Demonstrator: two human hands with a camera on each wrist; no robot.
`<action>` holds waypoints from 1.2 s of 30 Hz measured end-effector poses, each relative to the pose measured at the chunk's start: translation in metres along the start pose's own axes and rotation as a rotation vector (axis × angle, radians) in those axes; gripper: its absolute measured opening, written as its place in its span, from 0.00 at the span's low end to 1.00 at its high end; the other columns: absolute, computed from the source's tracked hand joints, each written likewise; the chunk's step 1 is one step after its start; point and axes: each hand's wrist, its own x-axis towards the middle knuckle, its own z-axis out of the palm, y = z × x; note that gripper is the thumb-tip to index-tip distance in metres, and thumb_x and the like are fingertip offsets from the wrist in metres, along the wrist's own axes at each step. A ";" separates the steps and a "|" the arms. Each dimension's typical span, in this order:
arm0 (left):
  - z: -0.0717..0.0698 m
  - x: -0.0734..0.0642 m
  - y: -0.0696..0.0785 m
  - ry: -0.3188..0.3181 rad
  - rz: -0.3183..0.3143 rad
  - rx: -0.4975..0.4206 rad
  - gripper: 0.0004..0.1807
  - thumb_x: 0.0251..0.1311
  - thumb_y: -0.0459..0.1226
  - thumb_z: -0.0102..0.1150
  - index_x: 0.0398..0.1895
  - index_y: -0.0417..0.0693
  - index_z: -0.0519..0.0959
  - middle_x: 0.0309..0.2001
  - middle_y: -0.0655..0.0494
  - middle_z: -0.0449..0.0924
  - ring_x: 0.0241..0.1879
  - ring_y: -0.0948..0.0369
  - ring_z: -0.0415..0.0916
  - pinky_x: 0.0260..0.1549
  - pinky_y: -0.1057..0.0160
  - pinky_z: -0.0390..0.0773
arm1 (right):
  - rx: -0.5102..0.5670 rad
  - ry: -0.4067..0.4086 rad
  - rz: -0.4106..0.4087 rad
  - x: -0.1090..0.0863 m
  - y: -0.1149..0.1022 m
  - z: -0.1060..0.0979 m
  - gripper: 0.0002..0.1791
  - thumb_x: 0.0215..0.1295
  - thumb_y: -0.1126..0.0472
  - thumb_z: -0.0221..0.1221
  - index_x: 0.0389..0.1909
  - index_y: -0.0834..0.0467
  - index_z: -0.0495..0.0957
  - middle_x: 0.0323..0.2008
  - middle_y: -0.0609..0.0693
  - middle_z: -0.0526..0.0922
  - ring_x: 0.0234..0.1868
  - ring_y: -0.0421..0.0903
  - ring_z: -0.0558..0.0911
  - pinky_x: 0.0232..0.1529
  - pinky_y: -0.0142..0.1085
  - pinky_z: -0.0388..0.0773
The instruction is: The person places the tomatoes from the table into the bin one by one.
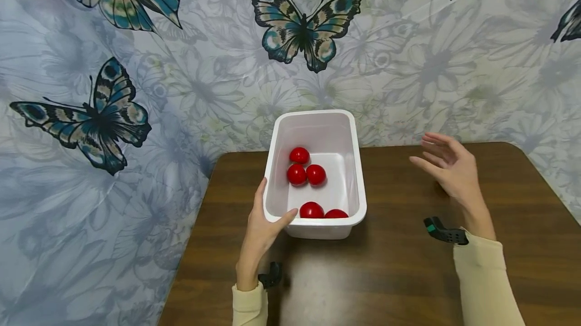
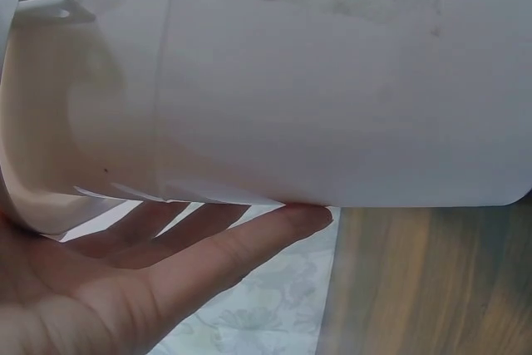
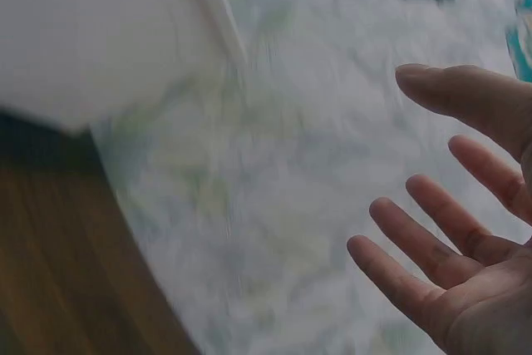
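Observation:
A deep white plastic tub [image 1: 281,139] stands at the middle of the table with several shiny red balls [image 1: 316,175] inside. Three of them cluster toward the left; the others lie against the near wall, partly hidden by the rim. My left hand [image 1: 260,232] holds the tub by its near left corner, thumb over the rim and fingers along the outer left side. In the left wrist view those fingers [image 2: 241,251] press against the tub's outer wall. Well to the right of the tub, my right hand [image 1: 449,167] hovers over the table, fingers spread and holding nothing.
The brown wooden table [image 1: 390,275] ends at a far edge just behind the tub. Beyond it rises a wall covering [image 1: 204,89] with printed butterflies and flowers. A dark band [image 1: 447,232] sits on the right wrist, another [image 1: 271,274] on the left.

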 end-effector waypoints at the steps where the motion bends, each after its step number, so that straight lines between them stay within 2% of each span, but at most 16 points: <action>1: -0.001 0.000 0.000 0.001 -0.002 0.001 0.58 0.55 0.45 0.78 0.84 0.59 0.52 0.76 0.48 0.64 0.67 0.43 0.69 0.60 0.39 0.77 | 0.011 0.018 0.006 -0.004 0.004 -0.013 0.34 0.59 0.84 0.65 0.66 0.61 0.77 0.60 0.45 0.82 0.58 0.36 0.82 0.54 0.22 0.77; 4: -0.006 -0.001 -0.003 0.006 -0.006 0.008 0.58 0.55 0.45 0.78 0.84 0.58 0.51 0.76 0.47 0.64 0.66 0.43 0.69 0.59 0.39 0.78 | 0.051 0.070 0.034 -0.012 0.015 -0.044 0.35 0.59 0.86 0.63 0.67 0.63 0.76 0.59 0.44 0.82 0.57 0.35 0.82 0.53 0.21 0.77; 5: -0.007 -0.001 -0.004 0.008 -0.006 0.012 0.58 0.55 0.45 0.78 0.84 0.58 0.51 0.75 0.47 0.64 0.66 0.43 0.69 0.59 0.39 0.78 | 0.029 0.087 0.047 -0.013 0.018 -0.052 0.35 0.60 0.85 0.64 0.68 0.63 0.75 0.58 0.43 0.82 0.57 0.34 0.82 0.52 0.21 0.77; 11: -0.007 -0.003 -0.005 0.002 -0.012 0.015 0.58 0.55 0.46 0.78 0.84 0.59 0.51 0.75 0.47 0.65 0.65 0.43 0.71 0.57 0.40 0.80 | -0.260 0.163 0.152 -0.020 0.032 -0.079 0.34 0.63 0.76 0.69 0.69 0.54 0.76 0.58 0.34 0.80 0.57 0.28 0.79 0.52 0.15 0.72; 13: -0.005 -0.005 -0.004 -0.005 -0.018 0.008 0.58 0.54 0.46 0.79 0.84 0.60 0.52 0.75 0.48 0.65 0.65 0.43 0.71 0.57 0.41 0.80 | -0.309 0.179 0.182 -0.024 0.041 -0.086 0.34 0.64 0.73 0.69 0.70 0.51 0.76 0.59 0.32 0.79 0.57 0.26 0.78 0.54 0.15 0.71; 16: -0.002 -0.007 -0.005 -0.012 -0.023 -0.004 0.58 0.54 0.46 0.79 0.84 0.60 0.52 0.75 0.49 0.65 0.64 0.42 0.72 0.56 0.42 0.81 | -0.381 0.168 0.219 -0.030 0.060 -0.095 0.34 0.66 0.69 0.69 0.72 0.47 0.75 0.59 0.27 0.75 0.58 0.24 0.74 0.55 0.14 0.69; 19: -0.001 -0.010 -0.007 -0.012 -0.015 -0.014 0.58 0.53 0.45 0.79 0.84 0.58 0.52 0.75 0.47 0.65 0.64 0.41 0.72 0.55 0.41 0.82 | -0.509 0.147 0.262 -0.039 0.083 -0.100 0.34 0.68 0.61 0.70 0.74 0.45 0.73 0.57 0.25 0.68 0.64 0.29 0.73 0.55 0.13 0.67; 21: -0.001 -0.011 -0.007 -0.010 -0.012 -0.018 0.58 0.53 0.45 0.79 0.84 0.58 0.53 0.75 0.47 0.65 0.64 0.41 0.72 0.54 0.41 0.82 | -0.590 0.138 0.297 -0.042 0.097 -0.101 0.33 0.69 0.56 0.70 0.74 0.48 0.73 0.59 0.34 0.69 0.62 0.31 0.73 0.54 0.14 0.68; 23: -0.002 -0.011 -0.007 -0.007 -0.008 -0.021 0.58 0.53 0.45 0.79 0.84 0.58 0.53 0.75 0.47 0.65 0.64 0.41 0.71 0.54 0.41 0.82 | -0.663 0.142 0.327 -0.044 0.110 -0.101 0.33 0.68 0.54 0.70 0.73 0.54 0.74 0.62 0.46 0.71 0.60 0.40 0.74 0.51 0.16 0.70; 26: -0.001 -0.010 -0.007 -0.005 -0.011 -0.026 0.58 0.53 0.45 0.79 0.84 0.59 0.53 0.75 0.47 0.64 0.64 0.42 0.71 0.54 0.41 0.82 | -0.710 0.159 0.363 -0.045 0.124 -0.102 0.35 0.67 0.53 0.71 0.71 0.63 0.73 0.65 0.64 0.69 0.48 0.32 0.70 0.43 0.16 0.67; 29: 0.000 -0.009 -0.006 -0.006 -0.014 -0.030 0.58 0.53 0.45 0.79 0.84 0.60 0.53 0.75 0.48 0.64 0.65 0.42 0.71 0.55 0.41 0.82 | -0.720 0.170 0.388 -0.046 0.132 -0.104 0.37 0.67 0.53 0.71 0.71 0.65 0.72 0.64 0.66 0.70 0.42 0.26 0.66 0.37 0.16 0.64; 31: 0.000 -0.007 -0.005 -0.004 -0.012 -0.031 0.58 0.54 0.45 0.79 0.84 0.61 0.53 0.75 0.48 0.64 0.65 0.41 0.71 0.55 0.41 0.81 | -0.717 0.179 0.405 -0.044 0.134 -0.104 0.38 0.67 0.52 0.71 0.73 0.63 0.71 0.64 0.65 0.70 0.40 0.23 0.64 0.37 0.18 0.65; 33: 0.001 -0.005 -0.004 -0.001 -0.009 -0.028 0.58 0.53 0.44 0.79 0.84 0.61 0.53 0.75 0.49 0.64 0.65 0.41 0.71 0.55 0.40 0.81 | -0.739 0.179 0.404 -0.041 0.135 -0.103 0.38 0.67 0.51 0.71 0.72 0.63 0.72 0.65 0.66 0.70 0.41 0.25 0.65 0.38 0.22 0.65; 36: 0.002 -0.002 -0.004 0.004 -0.005 -0.024 0.58 0.53 0.45 0.79 0.84 0.60 0.53 0.75 0.48 0.65 0.65 0.41 0.71 0.55 0.40 0.81 | -0.763 0.183 0.391 -0.036 0.136 -0.101 0.37 0.66 0.52 0.71 0.71 0.64 0.73 0.65 0.68 0.71 0.44 0.35 0.68 0.40 0.28 0.65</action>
